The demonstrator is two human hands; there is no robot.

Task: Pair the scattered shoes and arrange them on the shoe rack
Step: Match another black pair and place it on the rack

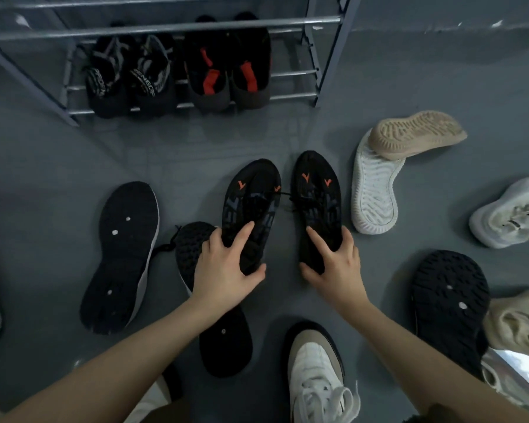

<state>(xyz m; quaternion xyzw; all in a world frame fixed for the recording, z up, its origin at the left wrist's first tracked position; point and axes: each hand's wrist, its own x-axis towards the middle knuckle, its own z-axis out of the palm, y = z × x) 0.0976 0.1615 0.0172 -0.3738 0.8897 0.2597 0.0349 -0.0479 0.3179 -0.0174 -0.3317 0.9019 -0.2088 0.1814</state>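
Already two pairs sit on the far shoe rack (287, 96). Left hand (223, 270) and right hand (333, 264) each grip one black orange-marked shoe (251, 206), mid-floor; many strays remain.

One wide-angle head view looks steeply down and forward from close above the grey floor (43, 166), both forearms reaching in from the bottom edge, the shoe rack (177, 25) across the top, its lines bent by the lens

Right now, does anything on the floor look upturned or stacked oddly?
Yes. A tan shoe lies sole-up across a white shoe, also sole-up, at right. Two black shoes are flipped too.
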